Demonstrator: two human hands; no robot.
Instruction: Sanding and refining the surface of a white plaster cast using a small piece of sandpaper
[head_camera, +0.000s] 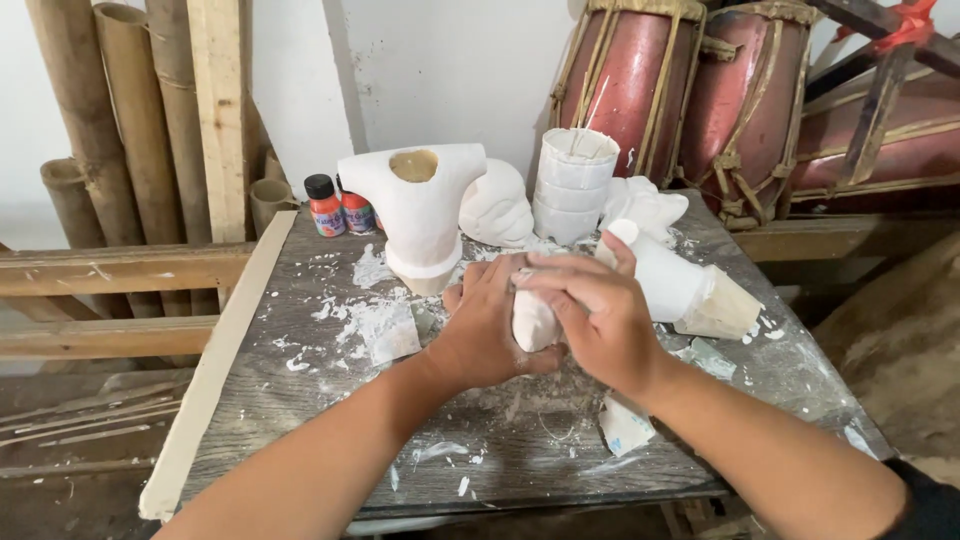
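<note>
Plaster lump (532, 322), small, white and roughly oblong, sits clamped between both my hands at the middle of the bench (330, 420), its long axis running more or less upright, tilted a little away from me. My left hand (487, 335) cups it from the left with the fingers curled around its near side, while my right hand (590, 315) wraps over its top and right flank, so the two hands are pressed together around it and only a strip of white shows between them. Both are equally close; neither has any reach to make. Just beyond my right hand lies a white bottle-shaped cast (668, 282) on its side, its long axis running left to right and ending in a tan cone-shaped base (722, 308). Farther back stands a white torso-shaped mould (420, 215) with a round tan opening at the top, then a rounded white cast (497, 208), a ribbed white cylinder mould (572, 185) and a crumpled white piece (647, 205). At the back left corner stand two small paint bottles (327, 208), orange-red with black caps and bright multicoloured labels whose print I leave unread. White chips and smears (375, 320) litter the grey boards. Red drums (640, 80) and bamboo poles (130, 110) stand behind.
</note>
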